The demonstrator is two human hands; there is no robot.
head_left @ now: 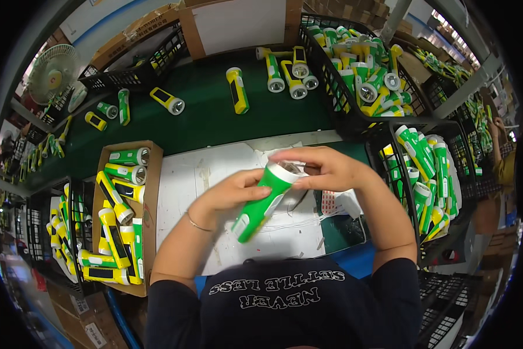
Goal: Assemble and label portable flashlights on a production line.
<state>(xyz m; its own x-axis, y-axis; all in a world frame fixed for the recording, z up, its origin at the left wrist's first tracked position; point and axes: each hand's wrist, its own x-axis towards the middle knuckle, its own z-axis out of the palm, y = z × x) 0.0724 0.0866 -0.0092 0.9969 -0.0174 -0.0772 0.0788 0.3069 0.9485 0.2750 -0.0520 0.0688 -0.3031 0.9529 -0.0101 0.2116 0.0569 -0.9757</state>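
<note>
A green flashlight (260, 207) with a white head ring is held tilted in front of me, over the white work sheet (183, 180). My left hand (241, 189) wraps round its green body, thumb along the near side. Around the white head, my right hand (319, 167) has its fingers and thumb closed on the ring. The lens end faces up and to the right, partly covered by the right fingers. Below the right hand lie a white plug-like block (347, 203) and thin white cables (296, 223).
An open cardboard box (150, 232) of yellow and green flashlights stands at left. Black crates (354, 119) full of flashlights line the right side. Several flashlights, one yellow (237, 90), lie on the green bench (203, 119) beyond. A fan (54, 68) stands far left.
</note>
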